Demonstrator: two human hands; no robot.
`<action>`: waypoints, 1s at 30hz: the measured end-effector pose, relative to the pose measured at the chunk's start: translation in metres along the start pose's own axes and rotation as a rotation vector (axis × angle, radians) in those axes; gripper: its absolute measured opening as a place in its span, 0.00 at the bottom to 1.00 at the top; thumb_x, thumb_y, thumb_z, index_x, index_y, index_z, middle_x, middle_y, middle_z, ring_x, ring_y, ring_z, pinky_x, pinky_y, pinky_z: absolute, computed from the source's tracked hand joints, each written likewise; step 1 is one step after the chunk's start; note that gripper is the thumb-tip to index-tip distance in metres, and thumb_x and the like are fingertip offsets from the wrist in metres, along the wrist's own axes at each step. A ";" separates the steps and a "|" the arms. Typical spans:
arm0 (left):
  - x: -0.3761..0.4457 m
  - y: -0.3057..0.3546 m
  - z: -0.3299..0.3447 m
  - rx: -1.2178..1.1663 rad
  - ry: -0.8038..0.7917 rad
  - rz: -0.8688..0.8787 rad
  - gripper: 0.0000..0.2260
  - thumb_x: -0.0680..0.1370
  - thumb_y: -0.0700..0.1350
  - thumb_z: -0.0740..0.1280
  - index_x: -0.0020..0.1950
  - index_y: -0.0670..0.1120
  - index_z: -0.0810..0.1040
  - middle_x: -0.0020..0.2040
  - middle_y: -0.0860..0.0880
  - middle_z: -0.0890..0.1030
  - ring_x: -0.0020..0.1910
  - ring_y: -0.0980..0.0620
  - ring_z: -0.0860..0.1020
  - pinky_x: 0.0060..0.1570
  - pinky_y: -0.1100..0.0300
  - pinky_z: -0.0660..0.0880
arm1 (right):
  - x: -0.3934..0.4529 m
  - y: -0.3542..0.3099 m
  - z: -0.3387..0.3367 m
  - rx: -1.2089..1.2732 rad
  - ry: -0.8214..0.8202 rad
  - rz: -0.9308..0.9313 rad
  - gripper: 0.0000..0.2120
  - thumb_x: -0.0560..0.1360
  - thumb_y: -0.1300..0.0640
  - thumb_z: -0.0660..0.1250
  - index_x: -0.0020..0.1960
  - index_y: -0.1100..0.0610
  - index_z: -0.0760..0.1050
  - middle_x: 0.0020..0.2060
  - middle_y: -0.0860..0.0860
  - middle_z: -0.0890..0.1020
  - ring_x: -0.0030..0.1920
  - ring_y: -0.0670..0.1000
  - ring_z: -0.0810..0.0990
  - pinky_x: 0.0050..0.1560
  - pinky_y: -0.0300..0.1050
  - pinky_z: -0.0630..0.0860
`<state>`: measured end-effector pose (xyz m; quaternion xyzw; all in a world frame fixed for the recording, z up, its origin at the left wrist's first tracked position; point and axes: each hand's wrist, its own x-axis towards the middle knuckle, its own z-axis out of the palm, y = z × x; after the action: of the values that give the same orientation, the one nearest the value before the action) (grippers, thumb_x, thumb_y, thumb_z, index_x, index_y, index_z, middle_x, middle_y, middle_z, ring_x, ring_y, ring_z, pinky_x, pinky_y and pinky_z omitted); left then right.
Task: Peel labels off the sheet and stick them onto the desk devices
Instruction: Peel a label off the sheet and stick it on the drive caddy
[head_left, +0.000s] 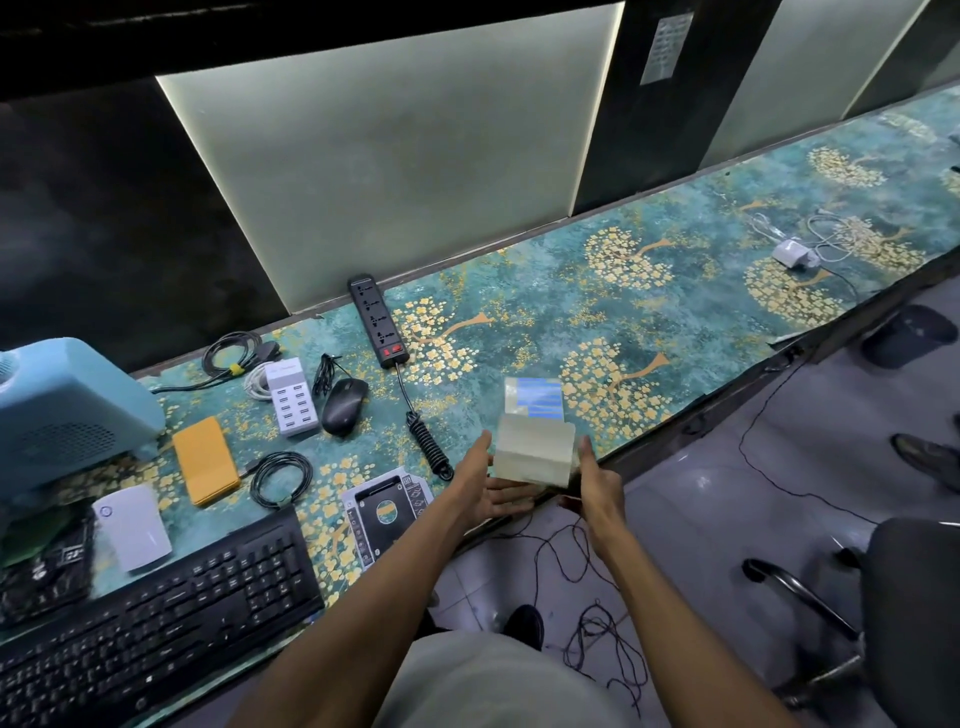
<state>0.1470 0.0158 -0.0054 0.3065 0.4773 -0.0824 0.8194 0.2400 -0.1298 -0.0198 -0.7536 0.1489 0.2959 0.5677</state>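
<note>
Pale, glossy backing paper, the label sheet (535, 441) stands curled between both hands at the near edge of the worktop (519, 322), its blue labels showing on the far, upper part. The left hand (483, 483) lies flat and open-palmed under the sheet's near left corner, fingers straight. The right hand (597, 483) rests against the right side, thumb up along the edge; whether its fingers pinch the sheet I cannot tell.

The sheet hangs partly over the worktop's lip, so a loose hold could let it slide to the floor among the trailing wires (587, 551). A peeled label could also fold onto itself or catch a finger, since the sheet is bowed and unsupported.

The devices lie to the left: power strip (378, 322), mouse (344, 406), white charging hub (291, 397), yellow case (205, 461), drive caddy (387, 512), keyboard (156, 613). The strip's coiled cord (428, 441) lies between hands and mouse. To the right the patterned surface is open as far as a white charger (792, 253).
</note>
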 end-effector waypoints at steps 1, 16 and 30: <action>-0.003 0.003 0.003 -0.002 -0.011 0.005 0.24 0.81 0.63 0.60 0.56 0.42 0.77 0.51 0.36 0.83 0.46 0.38 0.84 0.50 0.41 0.82 | 0.000 0.001 0.000 -0.006 -0.019 -0.018 0.25 0.77 0.38 0.69 0.40 0.60 0.84 0.41 0.59 0.87 0.41 0.57 0.85 0.45 0.54 0.85; -0.007 0.025 0.004 0.189 0.173 0.505 0.23 0.73 0.25 0.71 0.65 0.40 0.75 0.48 0.38 0.83 0.42 0.45 0.83 0.33 0.54 0.80 | -0.008 -0.008 0.012 -0.012 -0.393 -0.231 0.14 0.70 0.76 0.74 0.53 0.64 0.81 0.33 0.56 0.80 0.31 0.52 0.79 0.34 0.45 0.77; 0.000 0.027 -0.005 0.526 0.071 0.604 0.42 0.68 0.29 0.69 0.76 0.59 0.67 0.66 0.40 0.77 0.53 0.40 0.82 0.40 0.47 0.84 | 0.010 -0.001 0.030 -0.124 -0.241 -0.452 0.13 0.72 0.66 0.78 0.52 0.53 0.84 0.26 0.49 0.68 0.30 0.50 0.69 0.35 0.47 0.74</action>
<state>0.1551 0.0403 0.0040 0.6349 0.3565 0.0536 0.6833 0.2400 -0.1000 -0.0306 -0.7603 -0.1104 0.2579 0.5859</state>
